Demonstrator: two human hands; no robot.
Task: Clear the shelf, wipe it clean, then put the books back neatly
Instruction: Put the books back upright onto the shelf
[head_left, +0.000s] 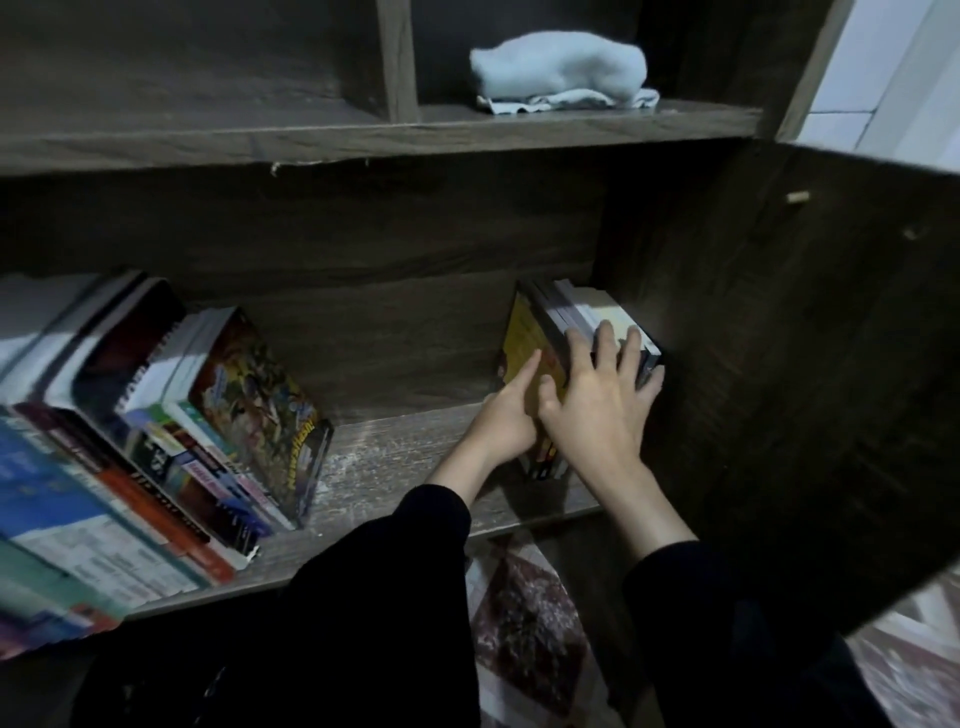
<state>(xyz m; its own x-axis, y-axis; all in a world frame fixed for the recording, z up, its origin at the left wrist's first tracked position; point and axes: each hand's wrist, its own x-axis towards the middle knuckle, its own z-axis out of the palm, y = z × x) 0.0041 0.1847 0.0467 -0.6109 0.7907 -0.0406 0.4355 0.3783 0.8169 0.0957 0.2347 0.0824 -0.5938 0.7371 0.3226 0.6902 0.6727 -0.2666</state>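
The left hand (506, 415) lies flat, fingers straight, pressed against the yellow front cover of a small pack of books (535, 338) at centre right of the frame. The right hand (592, 400) spans the same pack from above: the thumb bears on the yellow cover and the fingers reach across the page edges, the little finger hooking round the far corner. The two hands touch each other and clamp the pack between them. Judgement: this two-sided hold keeps several thin volumes together as one block, either for lifting out or for squaring up; which one cannot be told here.

The pack stands on the shelf board (405, 452), close against the dark side panel (727, 338) on the right, which props it upright. Pale specks show on the bare board just left of the pack, so wiping is probably not yet done.

At lower left, a leaning row of books (208, 415) occupies the same compartment, tilted rightward, well apart from the pack. The row has no support on its open side, which accounts for the lean.

In the upper compartment, top centre right, a light blue cloth (561, 67) rests bunched on the upper shelf (363, 140), within reach for wiping. No books show in that compartment.
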